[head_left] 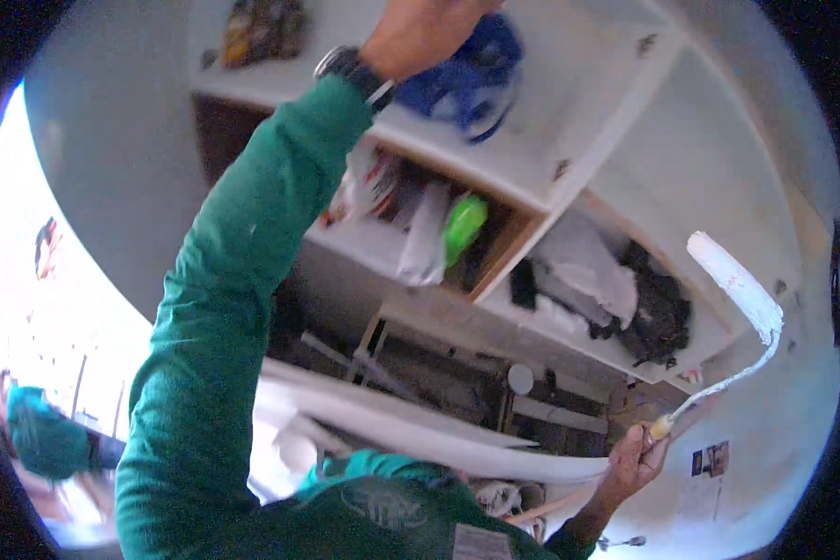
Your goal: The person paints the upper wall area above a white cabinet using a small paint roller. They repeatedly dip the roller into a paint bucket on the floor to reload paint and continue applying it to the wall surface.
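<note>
In my right hand (pixel 637 457) I grip a paint roller (pixel 735 280) by the handle, with the fingers wrapped round it. Its white sleeve points up and left, and white paint coats the bent wire frame. My left arm, in a green sleeve with a dark wristwatch (pixel 353 75), reaches up across the view. At the upper edge my left hand (pixel 429 33) is partly cut off and its fingers do not show. Just behind it is a blurred blue bundle (pixel 467 84) with loops; whether the hand touches it cannot be seen.
A white shelf unit (pixel 588 140) spans the middle. One compartment holds a bright green item (pixel 464 229) and pale packages; another holds grey and black cloth (pixel 588 280). A long white curved panel (pixel 411 434) lies below. At far left is another green-sleeved arm (pixel 47 434).
</note>
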Demonstrator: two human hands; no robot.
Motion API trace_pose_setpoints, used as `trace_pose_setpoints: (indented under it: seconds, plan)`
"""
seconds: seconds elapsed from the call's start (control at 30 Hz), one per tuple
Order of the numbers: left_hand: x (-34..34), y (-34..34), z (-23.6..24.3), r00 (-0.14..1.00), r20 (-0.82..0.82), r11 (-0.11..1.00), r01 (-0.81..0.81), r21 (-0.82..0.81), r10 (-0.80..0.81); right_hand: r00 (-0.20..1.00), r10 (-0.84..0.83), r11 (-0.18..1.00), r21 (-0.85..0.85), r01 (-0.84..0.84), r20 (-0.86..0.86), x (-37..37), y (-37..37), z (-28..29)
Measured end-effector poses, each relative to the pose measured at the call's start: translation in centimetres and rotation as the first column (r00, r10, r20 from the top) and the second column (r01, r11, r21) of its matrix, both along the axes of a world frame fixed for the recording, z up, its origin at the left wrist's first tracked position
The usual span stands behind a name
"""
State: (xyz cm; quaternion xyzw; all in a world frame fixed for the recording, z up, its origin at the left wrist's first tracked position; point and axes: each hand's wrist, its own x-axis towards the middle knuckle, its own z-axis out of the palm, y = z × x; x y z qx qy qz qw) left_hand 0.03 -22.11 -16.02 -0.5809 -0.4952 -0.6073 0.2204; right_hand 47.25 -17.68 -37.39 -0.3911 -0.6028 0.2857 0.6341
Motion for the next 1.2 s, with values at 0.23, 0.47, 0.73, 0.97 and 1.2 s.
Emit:
trace_pose_setpoints:
  seconds: [0.23,0.47,0.73,0.97,1.2]
  plan:
    - [-1.0,-20.6,-34.6,0.521,0.617,0.808,-0.380,-0.450,0.589,0.819,0.572,0.795,-0.272,-0.542,0.041,-4.5,0.3,-4.7]
    - [30.5,-47.0,-69.1,-0.442,0.384,0.395,-0.073,-0.916,0.811,0.435,0.817,0.577,-0.529,-0.622,0.378,-8.3,-0.9,-8.5]
    - [54.0,-48.9,-69.1,-0.890,0.090,0.715,0.295,-0.633,0.447,-0.014,0.798,0.468,-0.635,-0.615,0.603,-11.5,-4.2,-13.4]
    - [43.9,-44.9,-69.1,-0.741,0.420,0.726,0.129,-0.676,0.523,-0.184,0.706,0.395,-0.596,-0.699,0.684,-10.7,-5.7,-19.9]
    - [34.2,-44.9,-65.5,-0.614,0.483,0.659,0.080,-0.748,0.624,-0.330,0.704,0.315,-0.692,-0.650,0.629,-9.0,-7.8,-27.0]
